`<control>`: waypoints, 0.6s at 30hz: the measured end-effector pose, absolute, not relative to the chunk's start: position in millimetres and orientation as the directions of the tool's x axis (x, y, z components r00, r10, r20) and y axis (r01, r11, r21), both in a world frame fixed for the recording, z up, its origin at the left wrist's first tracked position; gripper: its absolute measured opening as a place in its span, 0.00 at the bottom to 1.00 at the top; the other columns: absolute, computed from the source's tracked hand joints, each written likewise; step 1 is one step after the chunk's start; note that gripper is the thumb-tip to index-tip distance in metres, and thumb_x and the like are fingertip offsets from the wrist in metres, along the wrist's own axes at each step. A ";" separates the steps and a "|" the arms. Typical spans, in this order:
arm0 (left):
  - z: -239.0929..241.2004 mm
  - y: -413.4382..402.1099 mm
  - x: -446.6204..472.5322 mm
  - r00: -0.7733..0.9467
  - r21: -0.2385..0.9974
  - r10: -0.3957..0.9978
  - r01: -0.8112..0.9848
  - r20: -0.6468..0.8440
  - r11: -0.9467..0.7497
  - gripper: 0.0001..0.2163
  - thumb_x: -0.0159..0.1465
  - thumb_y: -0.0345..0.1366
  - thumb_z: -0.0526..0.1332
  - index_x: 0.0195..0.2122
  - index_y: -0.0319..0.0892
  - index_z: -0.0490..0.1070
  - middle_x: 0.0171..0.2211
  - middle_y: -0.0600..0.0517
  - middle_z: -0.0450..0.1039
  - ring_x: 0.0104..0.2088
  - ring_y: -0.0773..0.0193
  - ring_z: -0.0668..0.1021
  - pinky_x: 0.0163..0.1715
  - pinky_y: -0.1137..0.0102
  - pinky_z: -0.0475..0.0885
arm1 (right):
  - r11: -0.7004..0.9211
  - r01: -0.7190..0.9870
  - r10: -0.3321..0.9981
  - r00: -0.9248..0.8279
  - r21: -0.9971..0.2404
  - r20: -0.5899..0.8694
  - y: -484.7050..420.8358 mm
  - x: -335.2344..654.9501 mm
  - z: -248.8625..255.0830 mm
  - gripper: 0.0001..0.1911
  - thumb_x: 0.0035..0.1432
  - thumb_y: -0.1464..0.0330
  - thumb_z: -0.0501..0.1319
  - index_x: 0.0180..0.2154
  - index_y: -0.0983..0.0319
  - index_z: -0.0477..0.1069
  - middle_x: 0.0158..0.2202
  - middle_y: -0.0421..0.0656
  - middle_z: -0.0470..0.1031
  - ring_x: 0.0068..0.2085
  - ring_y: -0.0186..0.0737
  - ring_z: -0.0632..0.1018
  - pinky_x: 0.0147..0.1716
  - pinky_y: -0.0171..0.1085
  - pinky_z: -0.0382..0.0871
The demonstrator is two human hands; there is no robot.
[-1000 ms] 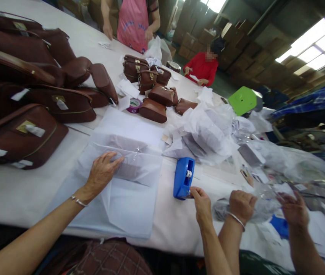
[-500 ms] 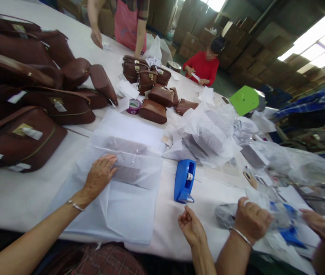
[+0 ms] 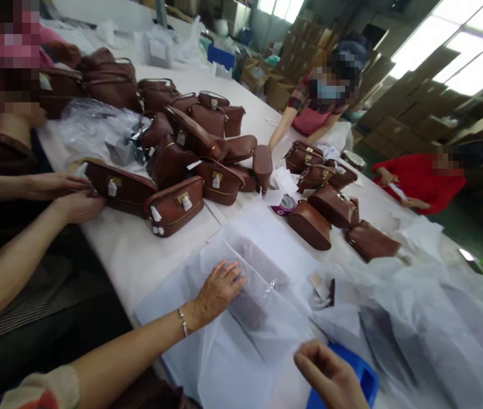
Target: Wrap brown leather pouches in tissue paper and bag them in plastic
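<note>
My left hand (image 3: 221,291) lies flat, fingers stretched, on white tissue paper (image 3: 228,358) folded over a dark, wrapped object (image 3: 252,301). The object's kind is hidden by the paper; a small piece of clear tape (image 3: 271,287) glints on top. My right hand (image 3: 330,372) is curled, thumb and fingers drawn together, above a blue tape dispenser (image 3: 369,383) that it partly covers. Anything between those fingertips is too small to make out. Beyond my left hand stands a brown handbag (image 3: 176,205) with white wrapping on its hardware.
Many more brown handbags (image 3: 224,182) crowd the table further back. A purple tape roll (image 3: 284,205) lies beside them. Plastic-wrapped items (image 3: 428,324) are heaped at the right. A co-worker's hands (image 3: 77,196) hold a bag at the left; other people stand across the table.
The view has swung to the left, bringing in more handbags and a co-worker at the left. My left hand stays on the wrapped object. My right hand is now nearer to it, over the dispenser.
</note>
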State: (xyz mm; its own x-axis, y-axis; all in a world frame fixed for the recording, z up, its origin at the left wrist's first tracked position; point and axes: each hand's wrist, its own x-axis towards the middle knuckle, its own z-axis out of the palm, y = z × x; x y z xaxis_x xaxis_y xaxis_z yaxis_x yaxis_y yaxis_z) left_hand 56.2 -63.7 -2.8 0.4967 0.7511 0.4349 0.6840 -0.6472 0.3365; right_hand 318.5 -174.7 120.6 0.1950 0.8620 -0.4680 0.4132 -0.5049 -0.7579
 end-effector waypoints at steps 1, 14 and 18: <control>-4.0 -65.0 56.5 0.474 0.353 0.763 0.689 0.440 -0.633 0.12 0.66 0.30 0.62 0.50 0.46 0.70 0.50 0.50 0.74 0.59 0.53 0.70 0.61 0.52 0.64 | -0.455 0.464 0.873 0.065 -0.760 -0.483 -143.2 301.5 128.7 0.16 0.47 0.53 0.67 0.23 0.58 0.71 0.23 0.38 0.69 0.28 0.37 0.69 0.31 0.37 0.65; -14.9 -73.1 62.6 0.187 0.631 0.874 0.627 0.448 -0.457 0.18 0.61 0.30 0.66 0.49 0.40 0.61 0.50 0.41 0.73 0.55 0.52 0.76 0.55 0.53 0.75 | 0.209 0.925 0.595 -0.378 -0.317 -0.709 57.2 192.5 100.3 0.04 0.46 0.71 0.62 0.22 0.60 0.71 0.19 0.34 0.64 0.24 0.30 0.64 0.25 0.33 0.52; -15.7 -73.6 60.4 0.198 0.643 0.878 0.614 0.435 -0.458 0.15 0.62 0.28 0.65 0.47 0.41 0.61 0.50 0.41 0.73 0.56 0.52 0.75 0.56 0.52 0.75 | 0.330 0.929 0.632 -0.348 -0.167 -0.692 61.6 189.1 99.8 0.05 0.49 0.72 0.61 0.24 0.59 0.75 0.21 0.38 0.70 0.25 0.33 0.69 0.25 0.35 0.52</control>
State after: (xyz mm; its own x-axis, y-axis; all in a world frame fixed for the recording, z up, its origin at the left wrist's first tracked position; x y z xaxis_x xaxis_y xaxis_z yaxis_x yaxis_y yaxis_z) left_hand 60.4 -73.6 -15.7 0.1985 0.8781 0.4354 0.6143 -0.4576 0.6428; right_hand 189.1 61.6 99.8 -0.3483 0.6324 -0.6919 0.9293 0.3296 -0.1666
